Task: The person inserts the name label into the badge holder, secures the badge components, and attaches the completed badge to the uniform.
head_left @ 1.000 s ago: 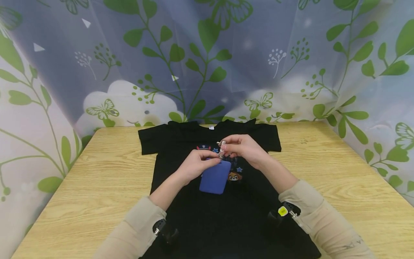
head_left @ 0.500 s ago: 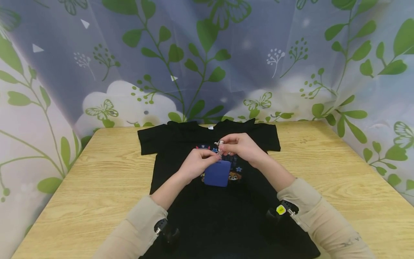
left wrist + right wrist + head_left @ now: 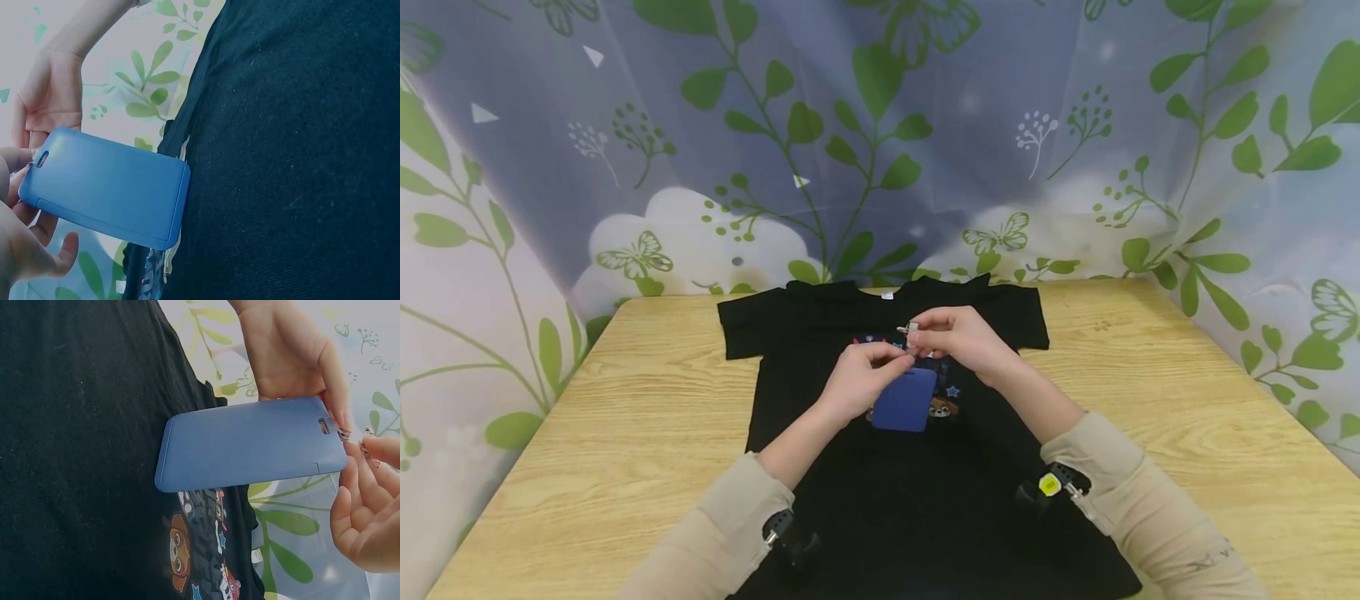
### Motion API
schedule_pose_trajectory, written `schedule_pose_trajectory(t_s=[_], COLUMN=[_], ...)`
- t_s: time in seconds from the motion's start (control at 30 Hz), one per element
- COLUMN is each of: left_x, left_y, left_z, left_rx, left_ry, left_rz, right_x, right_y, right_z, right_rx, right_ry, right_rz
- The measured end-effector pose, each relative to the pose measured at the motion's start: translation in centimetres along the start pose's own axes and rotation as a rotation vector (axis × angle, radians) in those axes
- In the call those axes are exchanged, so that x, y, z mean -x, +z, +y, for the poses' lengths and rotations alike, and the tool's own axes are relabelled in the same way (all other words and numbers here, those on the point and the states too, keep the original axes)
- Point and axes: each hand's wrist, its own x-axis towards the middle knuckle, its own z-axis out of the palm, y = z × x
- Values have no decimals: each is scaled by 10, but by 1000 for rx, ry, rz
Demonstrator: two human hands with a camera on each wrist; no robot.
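Note:
A blue badge holder (image 3: 904, 402) with a slot at its top end hangs over a black T-shirt (image 3: 880, 517). My left hand (image 3: 859, 382) pinches the small metal fitting at the slot, thumb against forefinger. Just above it, my right hand (image 3: 961, 342) holds a silvery metal clip (image 3: 912, 328) between thumb and fingertips. Seen from the right wrist, the slot (image 3: 323, 425) is bare and the metal pieces (image 3: 364, 449) sit between the two hands' fingertips. In the left wrist view the holder (image 3: 109, 187) hides part of the fingers behind it.
The T-shirt lies flat on a wooden table (image 3: 1195, 400), with cartoon dogs (image 3: 943, 408) printed on its chest. Curtains (image 3: 985, 125) patterned with leaves and butterflies stand behind the table and at both sides. Each sleeve has a strapped-on device (image 3: 1051, 485) at the wrist.
The badge holder has swung from a slanted hang to a straighter one, its lower end rising. Both hands keep their pinch, and the left fingertips have come slightly closer to the clip.

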Motion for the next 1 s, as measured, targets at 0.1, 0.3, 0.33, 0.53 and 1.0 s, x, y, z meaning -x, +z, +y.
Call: schedule_pose_trajectory(t_s=[0.1, 0.3, 0.33, 0.53, 1.0], left_x=[0, 2, 2, 3, 6], left_y=[0, 1, 2, 3, 6], left_z=[0, 1, 1, 2, 3], left_rx=[-23, -82, -87, -83, -50], left_ry=[10, 38, 46, 58, 101], left_rz=[10, 30, 35, 71, 115], right_x=[0, 1, 1, 1, 0], right_y=[0, 2, 2, 3, 6], right_z=[0, 0, 0, -2, -4], right_rx=[2, 8, 8, -2, -16], right_ry=[-2, 9, 9, 4, 9], right_rz=[2, -5, -6, -5, 4])
